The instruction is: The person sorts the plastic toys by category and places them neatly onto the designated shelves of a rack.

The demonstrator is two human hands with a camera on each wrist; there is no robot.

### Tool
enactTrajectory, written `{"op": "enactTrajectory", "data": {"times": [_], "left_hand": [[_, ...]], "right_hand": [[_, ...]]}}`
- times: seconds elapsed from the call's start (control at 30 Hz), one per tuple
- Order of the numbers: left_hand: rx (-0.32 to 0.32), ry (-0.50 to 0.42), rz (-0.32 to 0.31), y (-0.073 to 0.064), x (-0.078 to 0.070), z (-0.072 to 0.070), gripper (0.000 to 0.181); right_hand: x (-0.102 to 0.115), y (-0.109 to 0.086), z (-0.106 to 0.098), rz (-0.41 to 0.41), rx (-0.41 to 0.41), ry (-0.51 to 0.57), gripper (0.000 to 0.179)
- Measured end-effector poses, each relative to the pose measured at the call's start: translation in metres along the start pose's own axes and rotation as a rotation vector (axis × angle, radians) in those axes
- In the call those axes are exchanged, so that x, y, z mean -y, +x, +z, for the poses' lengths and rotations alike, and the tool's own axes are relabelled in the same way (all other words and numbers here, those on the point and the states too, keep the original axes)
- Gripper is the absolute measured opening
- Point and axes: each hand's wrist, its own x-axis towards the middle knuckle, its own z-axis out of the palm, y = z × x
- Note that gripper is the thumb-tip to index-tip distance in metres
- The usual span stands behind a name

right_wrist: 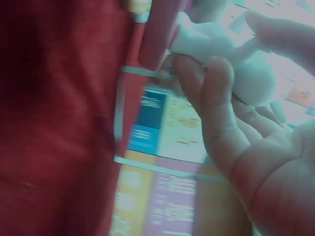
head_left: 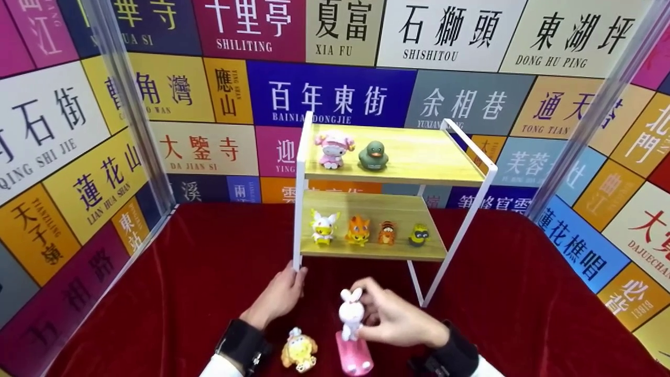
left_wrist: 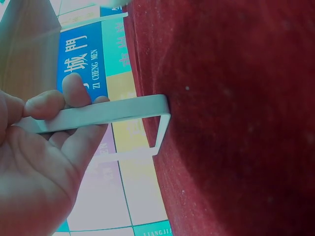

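Observation:
In the head view my left hand [head_left: 282, 291] grips the lower front-left leg of a two-tier shelf [head_left: 392, 251]. Up close in the left wrist view, fingers and thumb of the left hand [left_wrist: 54, 142] lie on opposite sides of the white metal frame [left_wrist: 118, 109]. My right hand [head_left: 395, 317] pinches a white rabbit figurine [head_left: 351, 312] with long ears, held upright. Its feet overlap the top end of a pink glittery block [head_left: 355, 356]. The right wrist view has the rabbit [right_wrist: 253, 78] between thumb and fingers of the right hand [right_wrist: 266, 152].
A tan and yellow figurine [head_left: 299, 352] lies left of the pink block. On the upper shelf stand a pink-hooded figurine [head_left: 331, 152] and a green duck [head_left: 373, 156]. Several small figurines, including an orange one [head_left: 358, 231], line the lower shelf. Dark red cloth [head_left: 220, 251] covers the table.

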Motion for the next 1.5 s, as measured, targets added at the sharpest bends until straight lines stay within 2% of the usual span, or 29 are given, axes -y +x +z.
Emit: {"op": "enactTrajectory", "data": {"times": [0.13, 0.2, 0.47, 0.57, 0.8, 0.93, 1.1, 1.27, 1.5], "left_hand": [[-0.009, 0.017, 0.005, 0.002, -0.001, -0.002, 0.021], [-0.014, 0.025, 0.008, 0.003, -0.001, -0.004, 0.021], [-0.012, 0.036, -0.002, 0.006, -0.002, -0.011, 0.024], [-0.011, 0.038, -0.002, 0.007, -0.003, -0.013, 0.025], [0.001, 0.047, 0.019, 0.007, -0.003, -0.012, 0.026], [0.006, 0.047, 0.008, 0.005, -0.003, -0.011, 0.023], [-0.012, 0.034, 0.014, 0.006, -0.001, -0.01, 0.022], [0.001, 0.024, 0.013, 0.002, 0.002, -0.005, 0.026], [0.018, 0.018, 0.022, 0.002, 0.001, 0.001, 0.024]], "right_hand": [[0.019, 0.002, -0.02, -0.13, -0.109, 0.016, 0.045], [0.033, 0.002, -0.032, -0.164, -0.158, 0.01, 0.043], [0.109, 0.012, -0.093, -0.202, -0.33, -0.072, 0.041], [0.137, 0.019, -0.117, -0.181, -0.391, -0.096, 0.039], [0.181, 0.033, -0.172, -0.005, -0.505, -0.321, 0.042], [0.191, 0.044, -0.195, 0.081, -0.52, -0.383, 0.039], [0.193, 0.069, -0.218, 0.194, -0.537, -0.363, 0.044], [0.179, 0.09, -0.231, 0.312, -0.536, -0.366, 0.044], [0.16, 0.098, -0.242, 0.404, -0.511, -0.422, 0.039]]}}
